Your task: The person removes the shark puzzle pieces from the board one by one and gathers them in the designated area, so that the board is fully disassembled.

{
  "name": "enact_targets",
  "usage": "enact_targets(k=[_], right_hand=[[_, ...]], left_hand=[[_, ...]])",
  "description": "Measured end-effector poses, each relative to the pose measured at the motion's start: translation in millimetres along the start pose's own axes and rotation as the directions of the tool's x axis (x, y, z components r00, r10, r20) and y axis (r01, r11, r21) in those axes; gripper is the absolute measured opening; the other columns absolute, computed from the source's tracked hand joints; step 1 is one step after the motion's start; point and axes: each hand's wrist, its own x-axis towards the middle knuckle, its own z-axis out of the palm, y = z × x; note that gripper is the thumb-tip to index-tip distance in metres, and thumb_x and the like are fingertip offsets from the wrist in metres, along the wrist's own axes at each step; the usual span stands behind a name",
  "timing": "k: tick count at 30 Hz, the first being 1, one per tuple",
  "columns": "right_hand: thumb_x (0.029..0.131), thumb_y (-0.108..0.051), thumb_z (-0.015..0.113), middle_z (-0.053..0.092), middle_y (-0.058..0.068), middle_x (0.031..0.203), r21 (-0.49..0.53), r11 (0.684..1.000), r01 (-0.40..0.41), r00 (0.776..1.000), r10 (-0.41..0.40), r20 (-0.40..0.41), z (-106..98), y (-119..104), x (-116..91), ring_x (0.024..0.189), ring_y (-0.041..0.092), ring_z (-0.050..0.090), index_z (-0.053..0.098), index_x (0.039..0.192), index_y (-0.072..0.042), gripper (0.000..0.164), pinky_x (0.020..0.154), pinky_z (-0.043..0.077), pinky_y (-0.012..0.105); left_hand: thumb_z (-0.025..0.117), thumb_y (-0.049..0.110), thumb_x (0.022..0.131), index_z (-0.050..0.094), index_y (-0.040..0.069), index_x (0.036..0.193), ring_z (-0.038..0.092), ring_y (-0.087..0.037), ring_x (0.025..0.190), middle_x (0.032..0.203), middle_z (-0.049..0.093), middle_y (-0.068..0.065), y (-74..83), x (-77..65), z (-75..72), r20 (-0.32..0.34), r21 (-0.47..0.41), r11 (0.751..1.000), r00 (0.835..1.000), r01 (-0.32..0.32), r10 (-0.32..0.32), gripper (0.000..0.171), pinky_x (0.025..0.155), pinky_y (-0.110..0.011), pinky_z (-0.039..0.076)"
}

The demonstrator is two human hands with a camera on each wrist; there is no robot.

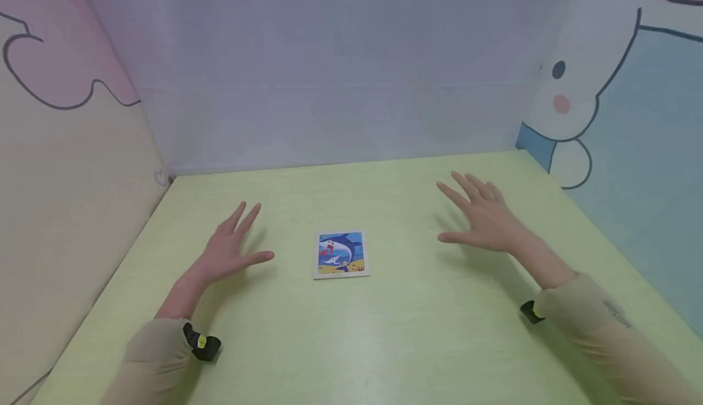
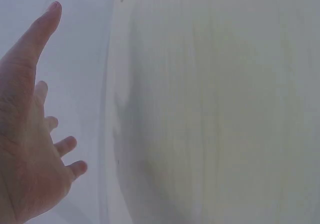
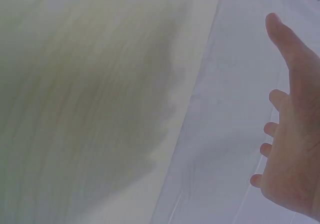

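Observation:
Near the middle of the table lies a small square picture puzzle (image 1: 342,254) with a pale frame, showing a blue shark-like sea animal in water over sand. To its left, my left hand (image 1: 227,252) hovers over the table with fingers spread and holds nothing. On the far side, my right hand (image 1: 483,219) is likewise spread above the tabletop, a little farther from the puzzle. Both wrist views show the left palm (image 2: 30,149) and the right palm (image 3: 295,154) bare, thumbs extended and shadows falling on the table.
The pale yellow-green table (image 1: 351,344) meets a whitish hanging cloth (image 1: 340,75) at its back edge. Cartoon-printed panels stand along the left (image 1: 71,179) and right (image 1: 648,149) sides. Small black wrist cameras sit at the left cuff (image 1: 159,344) and right cuff (image 1: 566,301).

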Motion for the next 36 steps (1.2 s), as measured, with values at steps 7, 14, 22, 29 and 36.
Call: enact_targets(k=[7, 14, 22, 29, 36], right_hand=[[0.080, -0.060, 0.071, 0.016, 0.018, 0.164, 0.055, 0.998, 0.040, 0.999, -0.039, -0.015, 1.7, -16.5, 16.9, 0.149, 0.047, 0.015, 0.021, 0.158, -0.022, 0.100, 0.111, 0.015, 0.071], [0.079, -0.059, 0.072, 0.015, 0.016, 0.165, 0.083, 0.994, 0.067, 0.997, -0.065, -0.031, 6.4, -30.3, 31.1, 0.150, 0.045, 0.015, 0.021, 0.159, -0.022, 0.101, 0.113, 0.014, 0.068], [0.080, -0.060, 0.071, 0.013, 0.013, 0.165, 0.103, 0.992, 0.073, 0.997, -0.071, -0.018, 10.4, -42.3, 40.3, 0.151, 0.042, 0.014, 0.018, 0.159, -0.024, 0.102, 0.114, 0.015, 0.066], [0.080, -0.062, 0.069, 0.012, 0.011, 0.166, 0.102, 0.991, 0.091, 0.996, -0.091, -0.008, 12.2, -51.3, 46.3, 0.151, 0.040, 0.015, 0.016, 0.160, -0.024, 0.103, 0.115, 0.015, 0.066], [0.082, -0.063, 0.068, 0.013, 0.011, 0.166, 0.106, 0.990, 0.094, 0.995, -0.095, 0.008, 13.2, -60.1, 52.6, 0.152, 0.038, 0.013, 0.015, 0.160, -0.021, 0.103, 0.117, 0.015, 0.064]], left_hand=[[0.070, 0.056, 0.084, 0.001, 0.036, 0.159, 0.010, -0.053, 0.148, 0.167, -0.002, -0.016, 25.2, 0.8, 8.7, 0.063, -0.193, 0.980, 0.998, 0.039, -0.028, 0.104, 0.108, -0.076, 0.019], [0.077, 0.046, 0.083, 0.000, 0.035, 0.159, 0.036, -0.043, 0.142, 0.166, 0.005, -0.015, 41.8, 2.7, 22.3, 0.088, -0.352, 0.934, 0.996, 0.055, -0.025, 0.109, 0.107, -0.059, 0.041], [0.079, 0.035, 0.083, 0.006, 0.032, 0.160, 0.054, -0.039, 0.128, 0.164, 0.015, -0.018, 60.7, 2.3, 34.6, 0.155, -0.469, 0.875, 0.986, 0.122, -0.054, 0.106, 0.097, -0.047, 0.052], [0.078, 0.026, 0.085, 0.011, 0.025, 0.160, 0.056, -0.035, 0.125, 0.162, 0.025, -0.017, 75.2, 4.3, 42.2, 0.179, -0.512, 0.844, 0.981, 0.156, -0.072, 0.100, 0.099, -0.048, 0.051], [0.078, 0.023, 0.085, 0.017, 0.019, 0.159, 0.063, -0.032, 0.118, 0.159, 0.033, -0.014, 83.5, 7.4, 51.5, 0.210, -0.524, 0.827, 0.972, 0.207, -0.110, 0.097, 0.093, -0.042, 0.055]])
